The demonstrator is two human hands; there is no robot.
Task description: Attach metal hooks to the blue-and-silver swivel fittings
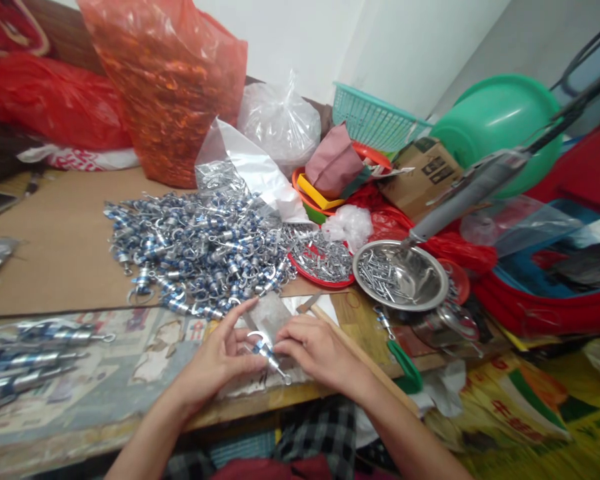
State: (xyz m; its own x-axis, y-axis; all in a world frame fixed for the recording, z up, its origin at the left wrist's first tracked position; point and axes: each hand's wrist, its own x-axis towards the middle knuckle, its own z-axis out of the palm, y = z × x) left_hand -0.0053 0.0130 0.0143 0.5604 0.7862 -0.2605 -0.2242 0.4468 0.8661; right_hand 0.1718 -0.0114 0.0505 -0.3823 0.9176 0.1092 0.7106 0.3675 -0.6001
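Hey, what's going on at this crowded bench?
A person is holding a small blue-and-silver metal piece between the fingers of the left hand and right hand, near the bench's front edge. A heap of similar pieces lies behind the hands. A wooden-handled hammer lies beside the right hand, not gripped. Farther back, a red plate holds small metal bits, next to a steel bowl of metal pins.
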